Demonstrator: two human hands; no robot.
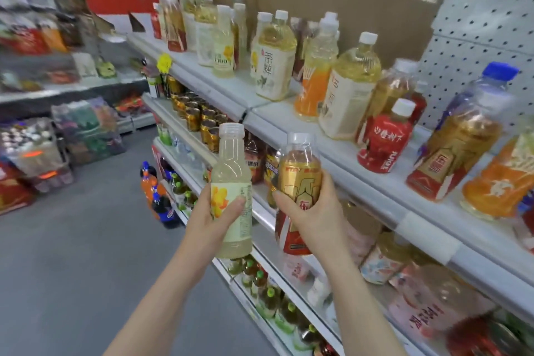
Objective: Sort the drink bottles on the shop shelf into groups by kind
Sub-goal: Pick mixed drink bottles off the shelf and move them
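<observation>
Before the shelf [341,153], each hand's fingers wrap an upright bottle: left hand [212,215] the pale bottle [232,182], right hand [313,212] the amber bottle [300,170].

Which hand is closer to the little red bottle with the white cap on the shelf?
The right hand. It grips a gold bottle below and left of the red bottle. The left hand, gripping a pale bottle, is farther left.

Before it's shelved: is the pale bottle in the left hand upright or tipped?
Upright, leaning slightly. The pale bottle, gripped by the left hand, has its cap pointing up, base down.
</observation>
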